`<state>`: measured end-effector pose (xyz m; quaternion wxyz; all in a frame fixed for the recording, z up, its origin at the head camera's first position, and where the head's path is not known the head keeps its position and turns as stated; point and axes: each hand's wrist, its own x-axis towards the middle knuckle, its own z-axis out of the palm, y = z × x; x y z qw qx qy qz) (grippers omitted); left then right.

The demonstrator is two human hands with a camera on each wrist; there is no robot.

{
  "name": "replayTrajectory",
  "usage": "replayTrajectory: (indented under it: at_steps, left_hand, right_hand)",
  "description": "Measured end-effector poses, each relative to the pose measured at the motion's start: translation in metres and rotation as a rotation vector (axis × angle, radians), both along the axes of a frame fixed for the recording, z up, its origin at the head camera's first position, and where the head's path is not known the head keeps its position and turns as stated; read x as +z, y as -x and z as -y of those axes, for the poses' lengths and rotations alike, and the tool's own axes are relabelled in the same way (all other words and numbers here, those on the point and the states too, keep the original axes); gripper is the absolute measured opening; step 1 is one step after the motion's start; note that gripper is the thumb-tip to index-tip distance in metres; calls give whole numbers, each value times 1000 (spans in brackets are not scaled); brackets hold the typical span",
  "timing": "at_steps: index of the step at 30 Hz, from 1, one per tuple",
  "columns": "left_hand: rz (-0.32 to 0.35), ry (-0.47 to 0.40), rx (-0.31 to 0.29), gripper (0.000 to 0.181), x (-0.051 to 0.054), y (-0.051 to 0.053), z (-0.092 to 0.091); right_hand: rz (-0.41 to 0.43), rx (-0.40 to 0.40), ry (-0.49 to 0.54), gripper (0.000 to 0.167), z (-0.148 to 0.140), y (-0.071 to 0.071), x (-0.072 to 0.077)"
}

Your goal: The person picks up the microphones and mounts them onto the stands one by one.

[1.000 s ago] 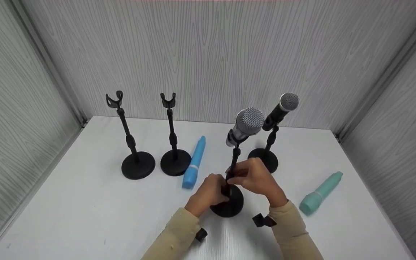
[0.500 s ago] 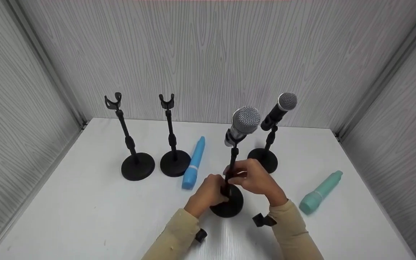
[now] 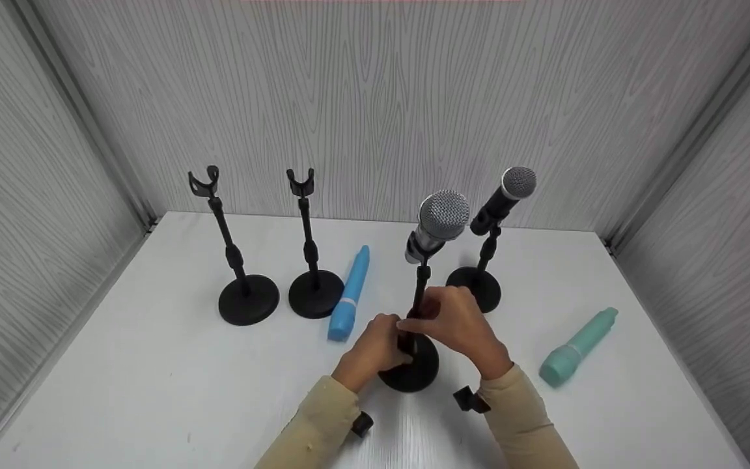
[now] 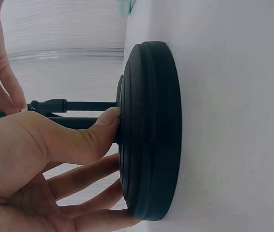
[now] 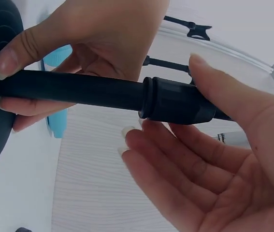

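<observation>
Left hand (image 3: 372, 352) pinched the stand (image 3: 422, 370), lower centre of frame, right hand (image 3: 458, 326) its collar (image 5: 178, 100); mid-adjustment, I figured, probably needing a twist.

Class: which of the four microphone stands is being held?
The front stand, carrying the silver-bodied microphone: the left hand grips its pole; no hand holds the other three.

Mic stand (image 3: 426, 370) looks matt, smooth plast.; mic head (image 3: 444, 215) rough metal mesh. Table (image 3: 153, 391) smooth w/ slight gloss, sleeves (image 3: 313, 417) matt cloth.
</observation>
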<state>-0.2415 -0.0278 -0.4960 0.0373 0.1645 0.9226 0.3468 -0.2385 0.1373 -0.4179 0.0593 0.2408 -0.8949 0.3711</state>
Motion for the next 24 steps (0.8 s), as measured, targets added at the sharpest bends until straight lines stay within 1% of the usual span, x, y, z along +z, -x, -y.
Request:
replayTrajectory:
  at_steps: [2, 4, 12, 17, 24]
  left_hand:
    - [-7, 1, -5, 29, 0, 0, 0]
    - [-10, 2, -6, 28, 0, 0, 0]
    - [-5, 1, -1, 28, -1, 1, 0]
    - [-16, 4, -9, 28, -1, 1, 0]
    - [-28, 6, -16, 28, -2, 1, 0]
  right_hand:
    - [0, -15, 1, 17, 0, 0, 0]
    - [3, -4, 4, 15, 0, 1, 0]
    - [-6, 112, 10, 10, -4, 4, 0]
    - [53, 152, 54, 10, -5, 5, 0]
    - [109, 193, 97, 13, -6, 6, -1]
